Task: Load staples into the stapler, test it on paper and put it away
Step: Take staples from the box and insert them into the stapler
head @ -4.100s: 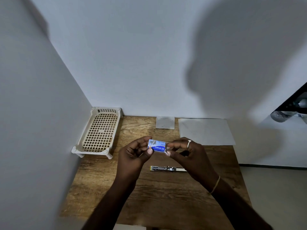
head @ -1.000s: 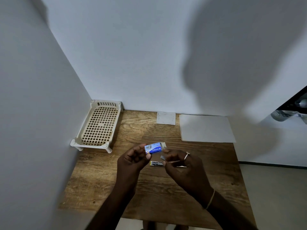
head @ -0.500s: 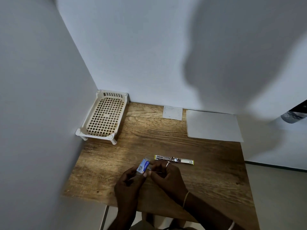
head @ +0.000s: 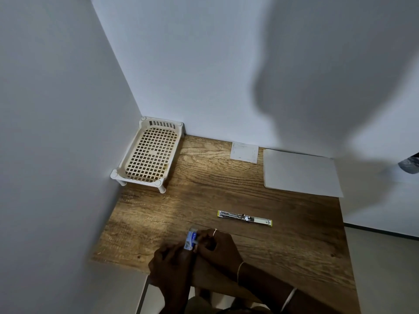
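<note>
Blue box (head: pixel 190 240) of staples has come down low, close to the near edge of the tabletop (head: pixel 204 186). Before, it was held higher. The left hand (head: pixel 172 266) grips the box, and the right hand (head: pixel 217 248) pinches at its open end, maybe pulling staples out. So loading has not begun. The stapler (head: pixel 244 218) lies open, a little farther and to the right, untouched. Far off sit the tray (head: pixel 149 152), the paper (head: pixel 299 173) and a small card (head: pixel 244 152). Nothing blocks the stapler.

Left hand (head: pixel 172 264) and right hand (head: pixel 217 247) meet, fingers pinched together.
</note>
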{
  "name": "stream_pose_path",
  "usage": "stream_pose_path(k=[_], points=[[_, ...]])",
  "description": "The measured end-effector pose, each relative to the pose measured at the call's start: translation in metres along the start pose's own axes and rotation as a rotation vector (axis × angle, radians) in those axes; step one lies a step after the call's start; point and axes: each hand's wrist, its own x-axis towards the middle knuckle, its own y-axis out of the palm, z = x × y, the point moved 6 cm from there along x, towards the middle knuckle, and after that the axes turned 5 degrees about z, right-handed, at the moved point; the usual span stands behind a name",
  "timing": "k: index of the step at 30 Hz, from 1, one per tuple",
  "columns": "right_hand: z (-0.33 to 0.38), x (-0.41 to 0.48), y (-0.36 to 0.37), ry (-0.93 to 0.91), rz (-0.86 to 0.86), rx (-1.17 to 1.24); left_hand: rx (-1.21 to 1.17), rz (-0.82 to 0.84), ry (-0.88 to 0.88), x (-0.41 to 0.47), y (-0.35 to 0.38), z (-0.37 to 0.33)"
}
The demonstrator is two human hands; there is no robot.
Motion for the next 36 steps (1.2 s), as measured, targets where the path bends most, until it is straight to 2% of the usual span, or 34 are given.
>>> stream_pose_path(k=[8, 13, 16, 23, 30, 36], points=[[-0.001, 0.001, -0.004, 0.016, 0.024, -0.040, 0.137, 0.003, 0.025, 0.005, 0.004, -0.001], [-0.006, -0.005, -0.018, 0.001, -0.032, -0.032, 0.145, 0.081, 0.103, 0.006, -0.002, -0.005], [-0.005, -0.008, -0.033, -0.025, -0.098, -0.036, 0.100, 0.059, 0.121, 0.003, -0.007, -0.017], [0.016, -0.011, -0.071, -0.092, -0.154, -0.096, -0.029, -0.002, 0.417, 0.007, -0.013, -0.084], [0.040, -0.009, -0.107, -0.155, -0.232, -0.317, -0.230, 0.253, 0.687, 0.012, 0.002, -0.141], [0.050, -0.013, -0.125, -0.208, -0.253, -0.248, -0.230, 0.302, 0.766, 0.012, 0.010, -0.155]])
